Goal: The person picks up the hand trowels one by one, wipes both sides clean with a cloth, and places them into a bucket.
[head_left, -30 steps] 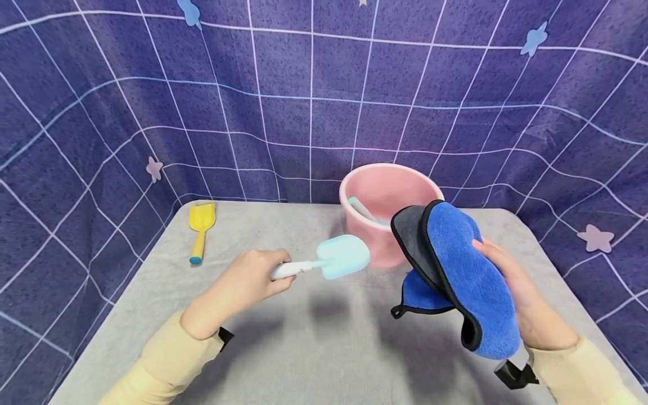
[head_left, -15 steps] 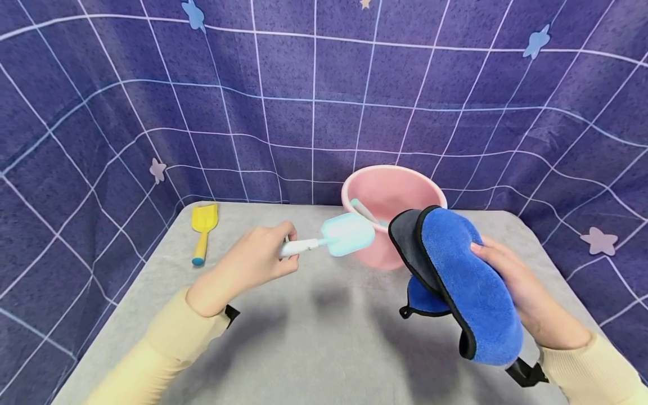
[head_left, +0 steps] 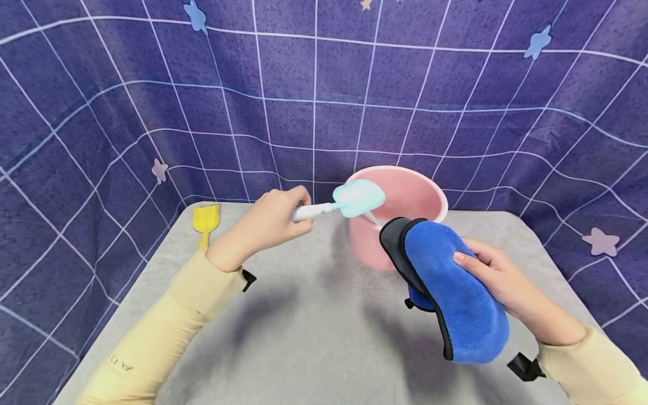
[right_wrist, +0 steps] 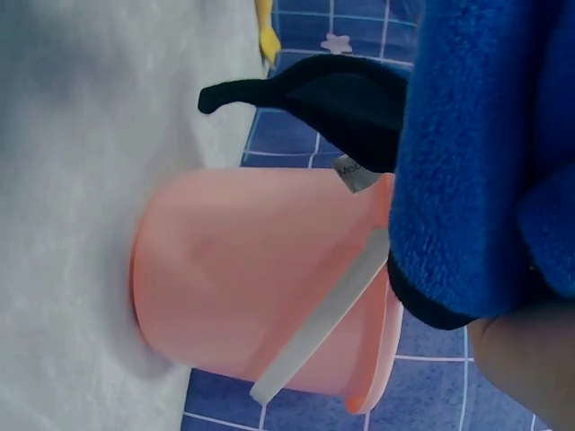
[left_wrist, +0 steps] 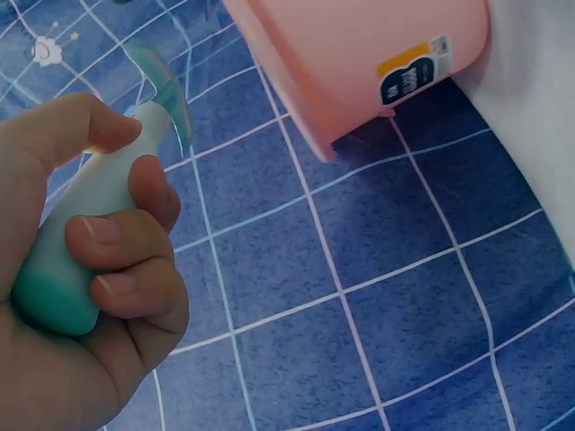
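My left hand [head_left: 268, 222] grips the white handle of a light blue toy shovel [head_left: 356, 198], whose blade hangs over the near-left rim of the pink bucket [head_left: 420, 194]. In the left wrist view my fingers [left_wrist: 117, 260] curl round the shovel's handle [left_wrist: 90, 224], with the bucket [left_wrist: 359, 63] above. My right hand [head_left: 498, 278] holds a folded blue cloth with a grey side [head_left: 450, 287] in front of the bucket. The cloth [right_wrist: 485, 162] fills the right wrist view beside the bucket [right_wrist: 260, 269]. Another pale tool handle [right_wrist: 323, 314] leans inside it.
A yellow toy shovel [head_left: 205, 222] lies at the far left of the grey table [head_left: 304, 332]. Purple grid-patterned fabric with star shapes [head_left: 324, 101] walls in the back and sides. A black strap [head_left: 526, 368] shows at my right wrist.
My left hand has lifted the light blue shovel up and right, from in front of the bucket to over its rim. The right hand with the cloth has sunk slightly and shifted left.
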`<state>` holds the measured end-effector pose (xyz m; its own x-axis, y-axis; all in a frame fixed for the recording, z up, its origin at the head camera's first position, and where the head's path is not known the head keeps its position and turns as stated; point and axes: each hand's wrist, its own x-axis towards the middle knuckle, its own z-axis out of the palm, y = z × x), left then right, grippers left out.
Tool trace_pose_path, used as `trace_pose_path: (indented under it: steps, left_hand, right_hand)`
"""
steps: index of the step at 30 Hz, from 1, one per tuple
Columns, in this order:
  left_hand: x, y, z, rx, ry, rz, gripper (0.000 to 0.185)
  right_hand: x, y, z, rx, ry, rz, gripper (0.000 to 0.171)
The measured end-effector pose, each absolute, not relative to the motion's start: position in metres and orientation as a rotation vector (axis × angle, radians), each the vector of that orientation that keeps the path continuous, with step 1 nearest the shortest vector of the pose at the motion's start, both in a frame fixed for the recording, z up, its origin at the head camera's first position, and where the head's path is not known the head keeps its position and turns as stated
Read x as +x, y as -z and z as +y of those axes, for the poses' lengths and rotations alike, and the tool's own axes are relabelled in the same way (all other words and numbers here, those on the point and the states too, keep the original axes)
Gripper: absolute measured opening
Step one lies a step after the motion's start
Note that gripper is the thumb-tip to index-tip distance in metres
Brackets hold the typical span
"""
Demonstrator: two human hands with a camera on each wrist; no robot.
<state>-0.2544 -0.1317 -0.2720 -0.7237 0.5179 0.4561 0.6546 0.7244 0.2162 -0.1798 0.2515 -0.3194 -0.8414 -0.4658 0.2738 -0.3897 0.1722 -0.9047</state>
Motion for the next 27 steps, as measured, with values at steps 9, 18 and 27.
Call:
trace_pose_path:
  steps: [9,18,27]
  left_hand:
    - [-0.277,0.245,-0.111,-0.895,0.412,-2.614,0.013]
    - [-0.295,0.235,-0.089,-0.911,0.392,-2.654,0.012]
    - [-0.312,0.236,-0.07,-0.964,0.47,-2.694,0.016]
  right_hand:
    - [-0.188,0.322,0.242,-1.193,1.354,2.78,0.028]
    - [-0.194,0.322,0.234,-1.391,1.195,2.827,0.036]
    - [-0.201,0.33,0.225,-1.672,0.991,2.797,0.035]
